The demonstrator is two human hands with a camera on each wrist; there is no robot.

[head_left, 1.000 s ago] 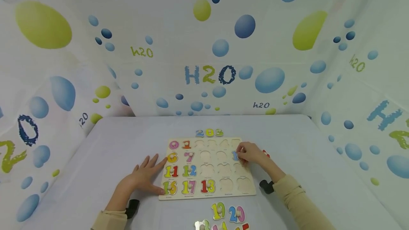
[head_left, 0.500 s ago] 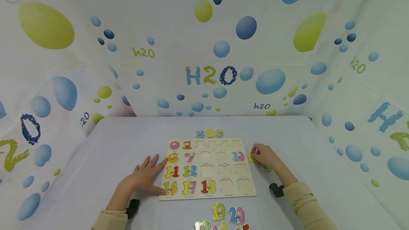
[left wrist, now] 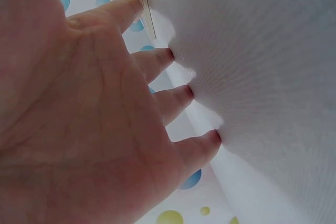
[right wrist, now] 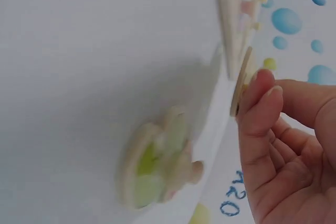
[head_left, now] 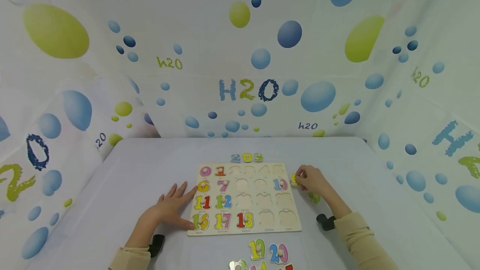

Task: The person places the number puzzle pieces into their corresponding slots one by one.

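Observation:
A wooden number puzzle board (head_left: 255,197) lies on the white table, with several coloured numbers in its recesses. My left hand (head_left: 170,209) rests at the board's left side, fingers spread; in the left wrist view its fingertips (left wrist: 189,92) press on the table beside the board edge. Just off the board's right edge, my right hand (head_left: 313,179) pinches a yellow number piece (head_left: 294,179) between thumb and fingers. In the right wrist view that piece (right wrist: 241,85) stands tilted on edge, raised from the cloth. The blue and pink 10 (head_left: 280,184) sits in the board's second row.
A green knobbed piece (head_left: 314,197) lies under the right wrist. Beyond the board stand the loose 2 (head_left: 235,158), a yellow piece (head_left: 247,157) and the 3 (head_left: 258,157). In front lie the 19 (head_left: 257,249), the 20 (head_left: 278,253) and more pieces cut off by the frame.
My right hand has left the 10 in the board, moved right and taken hold of the yellow number piece. The left hand has stayed in place.

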